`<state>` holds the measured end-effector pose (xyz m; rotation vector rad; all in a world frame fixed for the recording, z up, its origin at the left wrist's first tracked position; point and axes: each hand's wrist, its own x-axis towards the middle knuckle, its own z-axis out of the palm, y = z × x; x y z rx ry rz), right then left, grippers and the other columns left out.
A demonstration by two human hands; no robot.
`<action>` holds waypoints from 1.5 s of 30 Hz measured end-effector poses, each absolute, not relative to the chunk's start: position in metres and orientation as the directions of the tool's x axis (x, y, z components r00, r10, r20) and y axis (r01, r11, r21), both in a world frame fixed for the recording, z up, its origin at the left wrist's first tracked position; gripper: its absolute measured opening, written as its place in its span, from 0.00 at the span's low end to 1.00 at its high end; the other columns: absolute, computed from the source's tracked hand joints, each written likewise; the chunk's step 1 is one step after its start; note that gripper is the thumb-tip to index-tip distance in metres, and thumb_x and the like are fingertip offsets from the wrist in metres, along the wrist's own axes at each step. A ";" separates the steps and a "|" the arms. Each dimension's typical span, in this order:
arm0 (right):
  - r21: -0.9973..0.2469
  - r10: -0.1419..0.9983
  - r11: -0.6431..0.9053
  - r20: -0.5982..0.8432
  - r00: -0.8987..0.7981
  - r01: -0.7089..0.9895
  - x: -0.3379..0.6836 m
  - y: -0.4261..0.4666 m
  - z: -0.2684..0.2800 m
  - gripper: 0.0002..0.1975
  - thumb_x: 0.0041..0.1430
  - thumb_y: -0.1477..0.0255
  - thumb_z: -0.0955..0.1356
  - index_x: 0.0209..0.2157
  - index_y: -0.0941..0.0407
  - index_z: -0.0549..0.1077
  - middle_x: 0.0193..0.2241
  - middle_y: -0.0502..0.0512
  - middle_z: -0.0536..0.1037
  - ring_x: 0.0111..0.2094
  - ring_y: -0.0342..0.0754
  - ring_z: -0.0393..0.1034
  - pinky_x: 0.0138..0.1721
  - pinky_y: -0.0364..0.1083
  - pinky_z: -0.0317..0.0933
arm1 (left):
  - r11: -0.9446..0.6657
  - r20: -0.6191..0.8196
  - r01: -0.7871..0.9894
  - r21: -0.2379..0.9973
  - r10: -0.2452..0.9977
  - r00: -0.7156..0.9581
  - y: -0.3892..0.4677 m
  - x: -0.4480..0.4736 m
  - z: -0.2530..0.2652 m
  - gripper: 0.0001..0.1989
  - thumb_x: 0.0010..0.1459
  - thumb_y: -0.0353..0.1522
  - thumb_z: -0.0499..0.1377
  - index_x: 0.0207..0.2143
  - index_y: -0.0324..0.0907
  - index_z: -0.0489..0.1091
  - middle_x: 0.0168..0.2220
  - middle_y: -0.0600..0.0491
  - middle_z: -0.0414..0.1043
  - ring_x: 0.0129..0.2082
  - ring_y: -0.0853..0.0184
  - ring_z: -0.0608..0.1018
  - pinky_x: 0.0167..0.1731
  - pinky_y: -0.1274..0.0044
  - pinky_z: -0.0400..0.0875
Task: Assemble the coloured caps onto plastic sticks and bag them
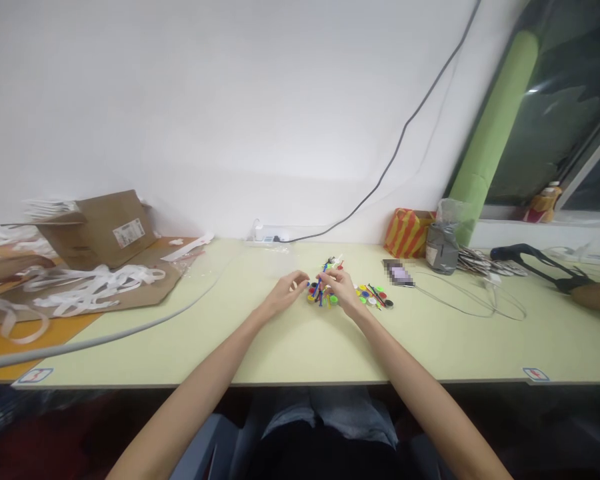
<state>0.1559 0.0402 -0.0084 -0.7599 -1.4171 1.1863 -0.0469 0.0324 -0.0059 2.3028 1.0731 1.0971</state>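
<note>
Blue thin stick (pixel 320 285) is pinched btwn thumb & fingers of your R hand (pixel 341 287), over the mid part of the pale table (pixel 205 347); your fingertips hide part of it. Your L hand (pixel 286 290) is half-curled just beside it; a tiny blue bit (pixel 308 284) shows at the fingertips, but can't tell if you're gripping it. Below & btwn your hands: small coloured discs (pixel 334 300) and sticks, overlapping, too small to count. Your R hand blocks some; more discs lie just to its right.

Farther R: phone (pixel 400 273), screen pixelated, so unreadable; behind it a red/yellow striped bag (pixel 407 233), partly hidden by a grey container (pixel 441 250). Someone's arm (pixel 597 293) is cut off at the R edge, near a black frame (pixel 540 260). Well to your L: cardboard box (pixel 105 230), label too small to read, w/ white strips (pixel 100 287) tangled in front. Another person's hand (pixel 17 270) is blurred & cut off at the L edge.
</note>
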 end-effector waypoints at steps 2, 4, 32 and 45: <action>-0.936 0.919 0.321 0.345 -0.190 -0.146 0.157 0.042 -0.010 0.20 0.49 0.53 0.74 0.26 0.57 0.76 0.22 0.52 0.74 0.23 0.44 0.68 0.22 0.43 0.66 | -0.638 0.449 0.437 0.634 0.764 0.463 0.025 -0.040 -0.002 0.15 0.67 0.40 0.51 0.42 0.41 0.72 0.36 0.53 0.75 0.35 0.68 0.74 0.35 0.77 0.66; -0.935 0.914 0.326 0.350 -0.204 -0.140 0.158 0.043 -0.010 0.20 0.49 0.53 0.74 0.26 0.57 0.76 0.21 0.52 0.74 0.22 0.45 0.68 0.22 0.43 0.67 | -0.631 0.425 0.429 0.647 0.765 0.484 0.021 -0.034 -0.003 0.17 0.67 0.43 0.51 0.39 0.40 0.72 0.33 0.53 0.75 0.31 0.69 0.72 0.32 0.77 0.64; -0.937 0.921 0.342 0.350 -0.172 -0.076 0.155 0.040 -0.007 0.17 0.51 0.64 0.67 0.41 0.57 0.74 0.23 0.48 0.72 0.17 0.39 0.58 0.17 0.39 0.50 | -0.209 0.252 0.965 0.156 0.953 0.166 0.041 -0.069 -0.017 0.09 0.59 0.26 0.54 0.29 0.38 0.73 0.31 0.38 0.75 0.36 0.52 0.79 0.39 0.67 0.68; -0.909 0.914 0.397 0.380 0.142 -0.126 0.165 0.047 -0.003 0.10 0.48 0.68 0.64 0.32 0.56 0.73 0.16 0.43 0.63 0.15 0.39 0.52 0.17 0.40 0.47 | -0.327 0.294 0.916 0.231 0.921 0.254 0.048 -0.075 -0.015 0.13 0.61 0.27 0.50 0.43 0.42 0.73 0.42 0.45 0.77 0.42 0.57 0.77 0.39 0.72 0.67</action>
